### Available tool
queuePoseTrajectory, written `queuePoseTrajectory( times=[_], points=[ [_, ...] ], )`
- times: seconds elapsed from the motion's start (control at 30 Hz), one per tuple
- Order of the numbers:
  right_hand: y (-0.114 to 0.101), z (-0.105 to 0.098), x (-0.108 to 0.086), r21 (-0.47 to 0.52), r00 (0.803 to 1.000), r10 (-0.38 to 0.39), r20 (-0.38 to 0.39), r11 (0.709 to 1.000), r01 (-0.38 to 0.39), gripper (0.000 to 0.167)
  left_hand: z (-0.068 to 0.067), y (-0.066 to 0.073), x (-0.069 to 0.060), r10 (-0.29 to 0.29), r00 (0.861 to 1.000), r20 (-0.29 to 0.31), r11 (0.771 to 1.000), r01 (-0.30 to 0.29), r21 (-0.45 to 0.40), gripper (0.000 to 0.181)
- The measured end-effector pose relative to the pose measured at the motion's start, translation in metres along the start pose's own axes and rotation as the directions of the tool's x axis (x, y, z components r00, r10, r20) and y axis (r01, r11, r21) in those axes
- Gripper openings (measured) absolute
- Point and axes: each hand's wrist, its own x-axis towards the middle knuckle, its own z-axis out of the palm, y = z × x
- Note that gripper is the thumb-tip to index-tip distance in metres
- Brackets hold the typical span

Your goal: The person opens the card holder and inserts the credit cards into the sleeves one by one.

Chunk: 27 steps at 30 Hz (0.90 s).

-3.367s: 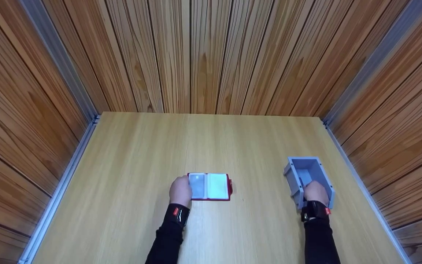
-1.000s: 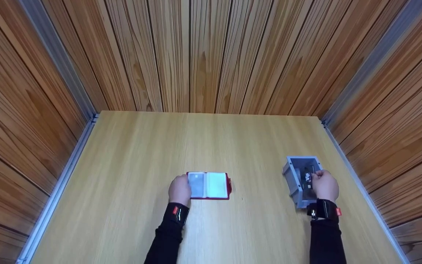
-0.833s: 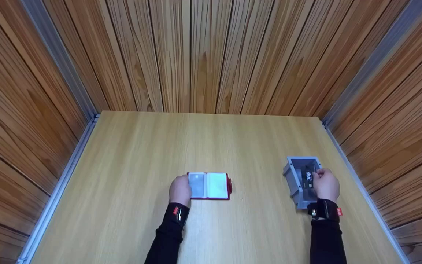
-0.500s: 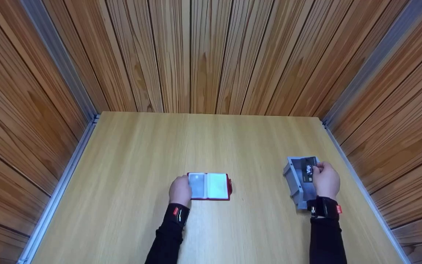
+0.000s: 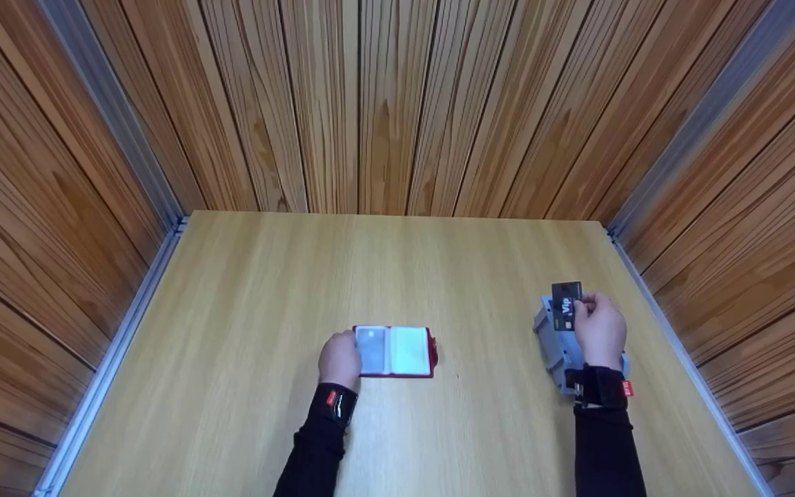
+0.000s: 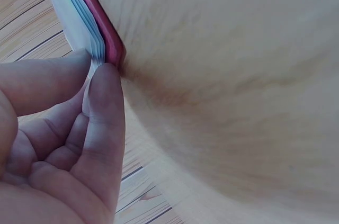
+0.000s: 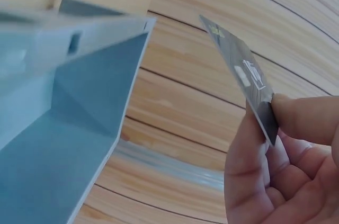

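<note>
A red card holder (image 5: 397, 351) lies spread open on the table, its clear sleeves facing up. My left hand (image 5: 340, 359) pinches its left edge; in the left wrist view, thumb and index finger press the clear sleeves (image 6: 79, 20) and red cover (image 6: 106, 28) at a corner. Above the grey-blue bin (image 5: 555, 352), my right hand (image 5: 601, 331) holds up a black card (image 5: 566, 306) with "Vip" lettering. The right wrist view has the card (image 7: 241, 70) pinched at one end between thumb and index finger, apart from the bin (image 7: 90, 91). The hand covers much of the bin in the head view.
The wooden table (image 5: 287, 276) is bounded by plank walls at the back (image 5: 397, 110) and both sides. A metal rail (image 5: 114, 359) runs along the left table edge, another (image 5: 687, 359) along the right, close to the bin.
My right hand has drawn the black card up out of the bin, first rightward, then forward and slightly left. My left hand and the card holder have stayed in place.
</note>
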Motion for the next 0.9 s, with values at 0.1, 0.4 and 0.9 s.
queuePoseTrajectory(
  times=[0.1, 0.4, 0.9],
  points=[
    [-0.003, 0.005, -0.002, 0.016, 1.000, -0.012, 0.011, 1.000, 0.011, 0.027, 0.000, 0.000, 0.000, 0.005, 1.000, -0.006, 1.000, -0.005, 0.007, 0.009],
    [-0.012, 0.022, -0.007, 0.045, 0.999, -0.023, 0.036, 0.999, 0.021, 0.028, 0.001, 0.000, 0.000, -0.011, 1.000, -0.006, 1.000, 0.011, 0.005, 0.009],
    [-0.026, 0.060, -0.016, 0.069, 0.982, -0.172, 0.084, 0.984, 0.166, 0.025, 0.001, -0.002, 0.000, 0.010, 1.000, -0.013, 1.000, -0.010, -0.001, 0.007]
  ],
)
